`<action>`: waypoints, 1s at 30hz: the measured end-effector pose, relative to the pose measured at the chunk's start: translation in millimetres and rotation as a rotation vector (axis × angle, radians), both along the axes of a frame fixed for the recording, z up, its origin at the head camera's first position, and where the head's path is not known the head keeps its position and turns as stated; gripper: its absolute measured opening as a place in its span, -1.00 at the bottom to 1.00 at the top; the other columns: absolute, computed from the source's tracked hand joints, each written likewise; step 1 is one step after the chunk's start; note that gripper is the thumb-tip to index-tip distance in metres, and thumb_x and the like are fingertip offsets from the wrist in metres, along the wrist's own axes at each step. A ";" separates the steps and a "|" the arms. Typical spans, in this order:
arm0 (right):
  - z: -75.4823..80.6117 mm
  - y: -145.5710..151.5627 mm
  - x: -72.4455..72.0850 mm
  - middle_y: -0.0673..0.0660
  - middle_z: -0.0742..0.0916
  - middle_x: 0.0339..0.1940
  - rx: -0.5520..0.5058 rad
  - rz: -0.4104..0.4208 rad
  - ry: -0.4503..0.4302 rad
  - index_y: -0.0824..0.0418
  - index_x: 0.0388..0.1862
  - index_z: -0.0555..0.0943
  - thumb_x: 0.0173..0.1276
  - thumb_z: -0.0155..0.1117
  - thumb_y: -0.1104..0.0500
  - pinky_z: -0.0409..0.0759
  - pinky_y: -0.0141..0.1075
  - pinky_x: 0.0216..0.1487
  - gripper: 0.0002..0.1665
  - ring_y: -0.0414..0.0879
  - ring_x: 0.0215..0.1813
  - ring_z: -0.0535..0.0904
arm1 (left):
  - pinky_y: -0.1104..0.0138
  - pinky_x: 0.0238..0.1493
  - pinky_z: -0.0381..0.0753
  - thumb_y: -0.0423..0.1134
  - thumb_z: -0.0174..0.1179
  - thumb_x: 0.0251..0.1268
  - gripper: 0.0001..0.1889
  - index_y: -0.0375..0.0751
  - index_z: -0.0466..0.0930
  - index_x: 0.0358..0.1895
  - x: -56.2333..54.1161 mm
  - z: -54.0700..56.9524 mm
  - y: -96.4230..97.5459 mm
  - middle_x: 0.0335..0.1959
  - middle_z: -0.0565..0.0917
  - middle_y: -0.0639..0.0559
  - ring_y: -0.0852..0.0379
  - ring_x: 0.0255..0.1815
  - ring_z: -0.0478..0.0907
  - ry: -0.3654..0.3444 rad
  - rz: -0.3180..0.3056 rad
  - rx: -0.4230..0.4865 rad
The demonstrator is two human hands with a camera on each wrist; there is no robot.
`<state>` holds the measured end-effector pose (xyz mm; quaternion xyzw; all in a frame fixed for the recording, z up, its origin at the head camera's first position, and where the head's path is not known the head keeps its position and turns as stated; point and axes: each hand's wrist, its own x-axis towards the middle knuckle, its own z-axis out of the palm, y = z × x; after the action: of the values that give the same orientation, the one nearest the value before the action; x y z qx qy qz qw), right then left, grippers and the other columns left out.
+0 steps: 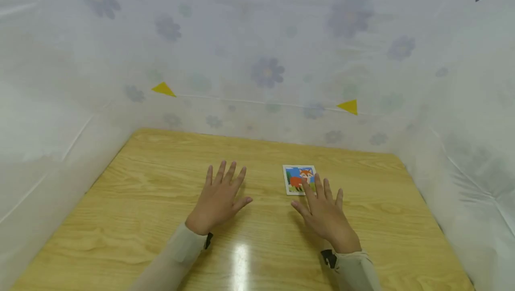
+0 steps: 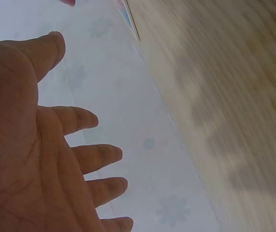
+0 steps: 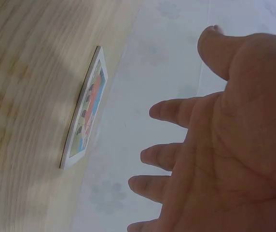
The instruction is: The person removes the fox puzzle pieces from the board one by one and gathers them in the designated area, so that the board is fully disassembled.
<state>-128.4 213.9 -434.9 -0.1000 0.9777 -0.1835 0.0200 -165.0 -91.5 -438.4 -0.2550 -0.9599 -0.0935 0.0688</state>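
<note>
Fox picture tile lies flat on the worktop, below and ahead of my right thumb, its near right corner covered from above by my right index finger. Seen from my left fingers, it sits off to the right, well apart. I hold my left hand and right hand over the worktop, palms down, all fingers straight and spread, gripping nothing; the right wrist view shows a gap between my right fingers and the tile.

As far as I can judge, no handling is under way: the tile is set down, and neither hand has hold of it. Whether my work with it is finished or has yet to begin, I cannot tell. If it is to be picked up or moved, all of that is left to do.

The tile looks square, thin and stiff, with a white border and a darker side edge. Inside the border, an orange fox with a partly white face and dark legs stands on green ground under blue sky, dark greenery at its left. I cannot make out any seams.
</note>
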 end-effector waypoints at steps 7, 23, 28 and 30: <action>0.8 -1.9 -1.8 0.43 -0.05 0.68 0.003 -0.001 0.005 0.21 0.69 0.12 0.62 -0.12 -0.36 -0.44 0.54 0.39 -0.07 0.48 0.63 -0.22 | -0.34 0.52 -0.11 0.31 0.06 0.50 -0.16 -0.12 0.17 0.64 -1.2 -1.0 -1.0 0.62 0.13 -0.31 -0.38 0.63 -0.02 -0.007 -0.012 0.007; -2.8 -4.4 -11.6 0.47 0.27 0.59 0.055 -0.014 0.100 0.26 0.61 0.29 0.55 0.16 -0.27 -0.06 0.58 0.38 -0.11 0.51 0.52 0.22 | -0.21 0.42 0.32 0.28 0.16 0.46 -0.24 -0.16 0.41 0.51 -19.6 0.3 38.2 0.53 0.36 -0.25 -0.28 0.52 0.30 -0.014 -0.095 -0.018; -3.3 2.7 -28.7 0.49 0.37 0.52 0.099 -0.024 0.099 0.26 0.57 0.34 0.51 0.27 -0.20 0.04 0.56 0.37 -0.14 0.48 0.45 0.33 | -0.15 0.43 0.34 0.29 0.12 0.48 -0.28 -0.10 0.42 0.51 -30.6 -2.9 59.2 0.55 0.35 -0.18 -0.21 0.54 0.29 -0.065 -0.107 -0.080; -2.9 5.5 -37.6 0.47 0.38 0.52 0.111 -0.021 0.082 0.24 0.57 0.35 0.50 0.29 -0.17 0.02 0.55 0.38 -0.16 0.47 0.45 0.33 | -0.14 0.42 0.35 0.29 0.11 0.49 -0.28 -0.09 0.43 0.51 -34.2 -5.2 67.1 0.55 0.35 -0.17 -0.20 0.54 0.29 -0.085 -0.116 -0.100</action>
<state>-166.0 219.3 -437.9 -0.0957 0.9874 -0.1247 -0.0166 -199.2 -24.3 -443.6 -0.3090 -0.9491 -0.0599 0.0095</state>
